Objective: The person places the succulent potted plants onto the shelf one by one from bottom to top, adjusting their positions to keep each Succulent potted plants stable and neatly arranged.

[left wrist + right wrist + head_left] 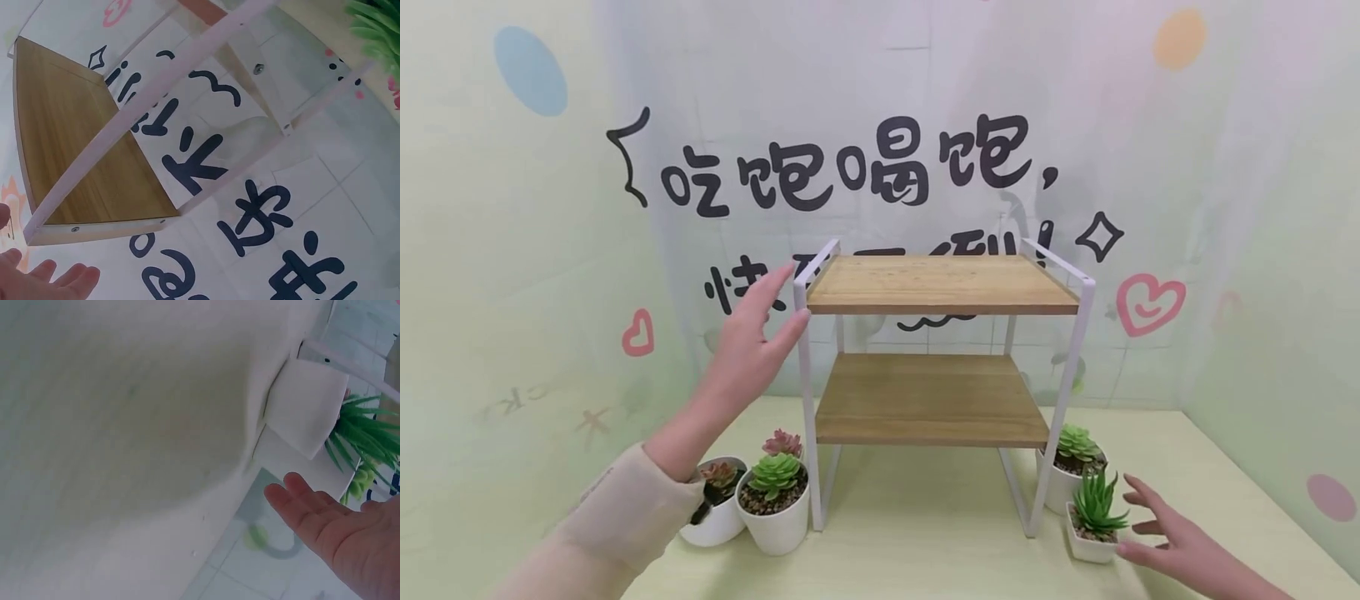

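A two-tier shelf stands in the middle of the head view, with a wooden upper board point(943, 285), a wooden lower board point(928, 400) and a white metal frame point(1072, 358). My left hand point(748, 337) is beside the frame's upper left corner, thumb and fingers spread and holding nothing. In the left wrist view, fingertips point(75, 275) show just below the board's end. At the lower right, my right hand point(1187, 546) is beside a small square white pot point(1092, 547) with a spiky green plant point(1099, 504). The right wrist view shows a gap between its fingers point(294, 500) and the pot.
Left of the shelf stand a white pot with a green succulent point(775, 521), a pot with a reddish plant point(718, 523), and a pink succulent point(783, 443) behind. Another potted green succulent point(1063, 483) is by the right leg. Printed curtains point(1247, 250) enclose the pale tabletop point(925, 558).
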